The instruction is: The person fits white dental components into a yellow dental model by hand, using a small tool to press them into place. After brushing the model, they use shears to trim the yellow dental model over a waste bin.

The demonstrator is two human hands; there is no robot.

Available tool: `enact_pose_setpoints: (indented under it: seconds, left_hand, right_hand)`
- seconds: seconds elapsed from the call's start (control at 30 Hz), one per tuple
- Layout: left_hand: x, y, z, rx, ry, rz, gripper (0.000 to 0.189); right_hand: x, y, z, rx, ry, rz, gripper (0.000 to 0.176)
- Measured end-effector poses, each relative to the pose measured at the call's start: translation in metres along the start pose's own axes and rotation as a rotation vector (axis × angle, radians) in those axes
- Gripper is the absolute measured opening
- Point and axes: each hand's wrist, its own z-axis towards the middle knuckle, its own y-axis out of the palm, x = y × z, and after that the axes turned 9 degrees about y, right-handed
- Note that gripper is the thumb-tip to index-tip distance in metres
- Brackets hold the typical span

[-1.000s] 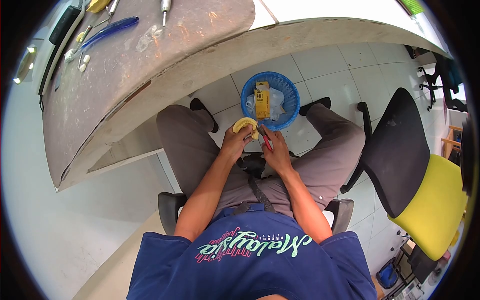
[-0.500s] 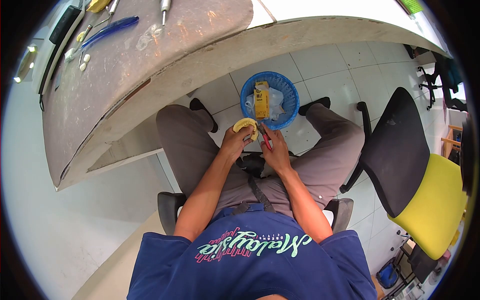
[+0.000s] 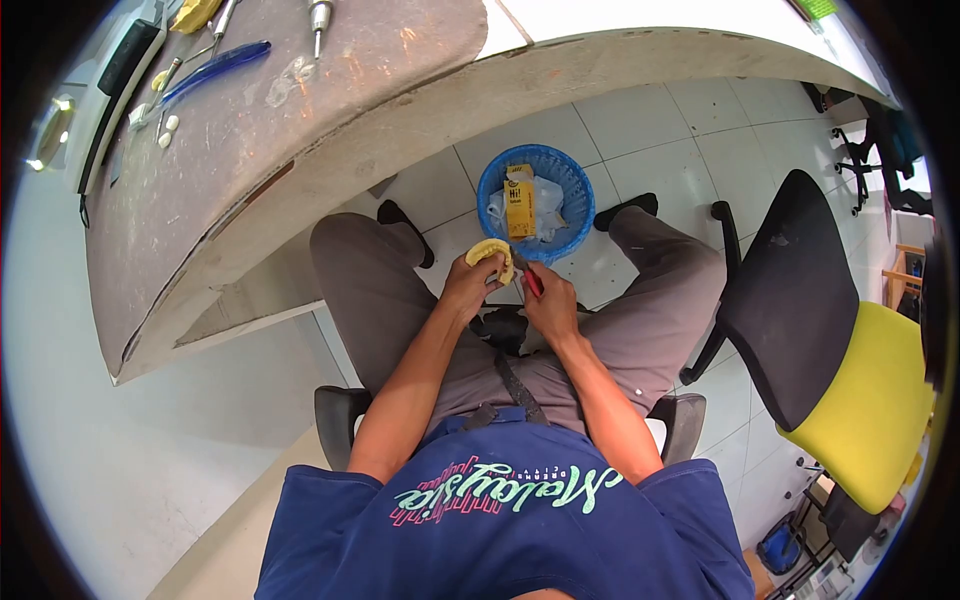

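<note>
My left hand (image 3: 468, 286) grips a yellow, horseshoe-shaped dental cast (image 3: 486, 248) between thumb and fingers. Closed around red-handled pliers (image 3: 534, 284), my right hand (image 3: 553, 303) is just beside it. The dark jaws of the pliers are right at the cast's right end and partly blend with it. Both hands are between my knees, at the near side of a blue waste basket (image 3: 588, 190). A yellow box (image 3: 519, 205) and clear plastic bags (image 3: 547, 200) lie in the basket.
Ahead curves a grey-topped workbench (image 3: 370, 60) holding a handpiece (image 3: 319, 22), a blue pen-like tool (image 3: 218, 70) and small white pieces (image 3: 169, 130). A black and yellow-green chair (image 3: 800, 300) stands at my right. Tiled floor surrounds the basket.
The pliers have turned slightly in my right hand, with less of the red handle showing. My left hand keeps hold of the cast in nearly the same place. The view has shifted a little.
</note>
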Motion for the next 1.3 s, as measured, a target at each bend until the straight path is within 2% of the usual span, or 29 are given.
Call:
enact_pose_setpoints:
  seconds: [0.27, 0.5, 0.6, 0.7, 0.83, 0.93, 1.0, 1.07, 1.2, 1.3]
  left_hand:
    - [-0.003, -0.006, 0.003, -0.004, 0.051, -0.055, 0.023]
    - [0.004, 0.007, -0.003, 0.056, 0.063, -0.01, 0.016]
    - [-0.002, 0.006, -0.002, 0.03, 0.118, 0.084, 0.018]
    - [-0.004, 0.005, 0.001, -0.017, 0.148, 0.0, 0.015]
    - [-0.009, 0.002, 0.003, -0.034, 0.178, 0.06, 0.018]
    - [-0.005, 0.005, 0.002, 0.035, 0.15, -0.012, 0.027]
    - [-0.003, 0.009, 0.004, 0.132, 0.095, 0.185, 0.033]
    - [-0.016, 0.006, 0.013, 0.148, 0.092, 0.175, 0.033]
    - [-0.028, 0.013, 0.031, 0.191, 0.114, 0.097, 0.031]
    - [-0.025, 0.018, 0.043, 0.177, 0.089, 0.039, 0.027]
  right_hand:
    - [-0.001, -0.001, 0.001, -0.009, -0.099, 0.042, 0.065]
    - [-0.002, 0.001, -0.001, 0.027, -0.192, -0.042, 0.069]
    - [-0.006, 0.001, -0.002, 0.036, -0.184, -0.079, 0.068]
    - [-0.013, -0.004, -0.001, -0.047, -0.071, -0.115, 0.061]
    - [-0.013, -0.002, 0.0, -0.008, -0.107, -0.072, 0.044]
    - [-0.007, 0.004, -0.001, 0.012, -0.1, -0.067, 0.034]
    - [-0.001, 0.01, -0.001, 0.029, -0.094, -0.06, 0.03]
    - [-0.002, 0.012, 0.001, -0.009, 0.043, -0.182, 0.023]
    - [0.004, 0.016, 0.014, 0.046, 0.113, -0.193, 0.022]
    - [0.011, 0.014, 0.024, 0.004, 0.125, -0.197, 0.025]
